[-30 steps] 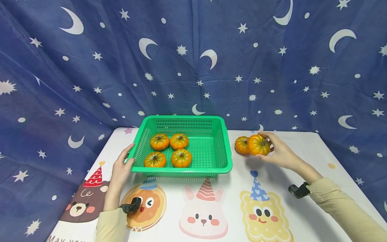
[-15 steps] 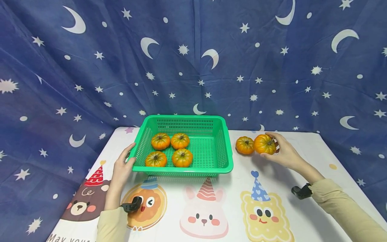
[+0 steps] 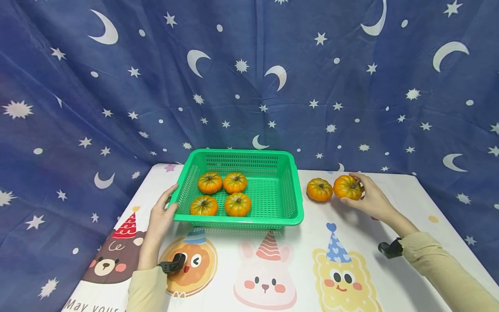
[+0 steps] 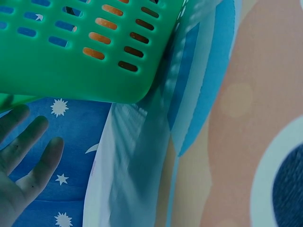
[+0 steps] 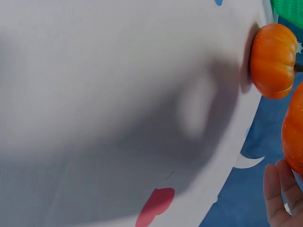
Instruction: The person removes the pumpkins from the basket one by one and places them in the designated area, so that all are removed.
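Observation:
In the head view my right hand (image 3: pixel 372 199) pinches a small orange pumpkin (image 3: pixel 347 187) between thumb and fingers, its stem turned toward the palm. Just left of it, with a narrow gap, another pumpkin (image 3: pixel 319 189) sits on the cloth. The right wrist view shows the held pumpkin (image 5: pixel 294 130) partly cut off at the edge, above my fingertips (image 5: pixel 273 182). My left hand (image 3: pixel 160 216) touches the left rim of a green plastic basket (image 3: pixel 238 220). Its fingers (image 4: pixel 45 158) look spread and fairly straight in the left wrist view. Several pumpkins (image 3: pixel 238 204) lie in the basket's left half.
A white tablecloth (image 3: pixel 304 268) with cartoon animal prints covers the table. Behind its far edge hangs a dark blue curtain (image 3: pixel 234 86) with moons and stars. The basket stands close to that edge. Black wrist devices (image 3: pixel 390 248) sit on both forearms.
My right hand has shifted right with its pumpkin, which earlier overlapped the neighbouring one and now stands apart from it. The left hand stays at the basket. The head view has shifted slightly.

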Available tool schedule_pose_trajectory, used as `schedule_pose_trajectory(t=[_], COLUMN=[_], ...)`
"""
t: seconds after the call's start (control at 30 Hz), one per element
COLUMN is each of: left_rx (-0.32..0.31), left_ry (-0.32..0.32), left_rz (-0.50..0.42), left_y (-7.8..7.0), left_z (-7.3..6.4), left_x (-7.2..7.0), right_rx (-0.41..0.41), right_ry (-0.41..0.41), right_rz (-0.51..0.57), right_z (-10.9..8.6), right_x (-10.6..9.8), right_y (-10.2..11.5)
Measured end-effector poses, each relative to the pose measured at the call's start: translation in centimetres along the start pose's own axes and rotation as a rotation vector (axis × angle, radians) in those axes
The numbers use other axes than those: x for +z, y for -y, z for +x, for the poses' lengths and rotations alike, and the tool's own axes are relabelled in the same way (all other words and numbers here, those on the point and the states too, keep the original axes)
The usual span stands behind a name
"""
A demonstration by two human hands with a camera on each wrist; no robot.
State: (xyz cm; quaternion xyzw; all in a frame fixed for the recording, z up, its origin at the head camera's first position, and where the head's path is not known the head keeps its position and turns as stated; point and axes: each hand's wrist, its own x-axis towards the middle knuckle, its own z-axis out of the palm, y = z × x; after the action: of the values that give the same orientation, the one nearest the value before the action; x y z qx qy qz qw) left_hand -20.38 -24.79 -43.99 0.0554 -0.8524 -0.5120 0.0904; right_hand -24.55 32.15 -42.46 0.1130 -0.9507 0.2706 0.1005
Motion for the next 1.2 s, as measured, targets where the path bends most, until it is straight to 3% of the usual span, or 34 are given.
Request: schedule_pose_trajectory(t=[0.33, 1.2], left_rx=[0.034, 0.018], left_ry=[-0.021, -0.010], left_rz=[0.009, 0.004], left_y=[0.5, 0.2], left_z=[0.0, -0.2], left_x=[0.3, 0.1], right_rx=[0.057, 0.162], right_ry=[0.031, 0.078], right_rz=[-0.003, -0.047], right_z=[0.5, 1.4], right_x=[0.6, 2.1], right_y=[-1.1, -2.6])
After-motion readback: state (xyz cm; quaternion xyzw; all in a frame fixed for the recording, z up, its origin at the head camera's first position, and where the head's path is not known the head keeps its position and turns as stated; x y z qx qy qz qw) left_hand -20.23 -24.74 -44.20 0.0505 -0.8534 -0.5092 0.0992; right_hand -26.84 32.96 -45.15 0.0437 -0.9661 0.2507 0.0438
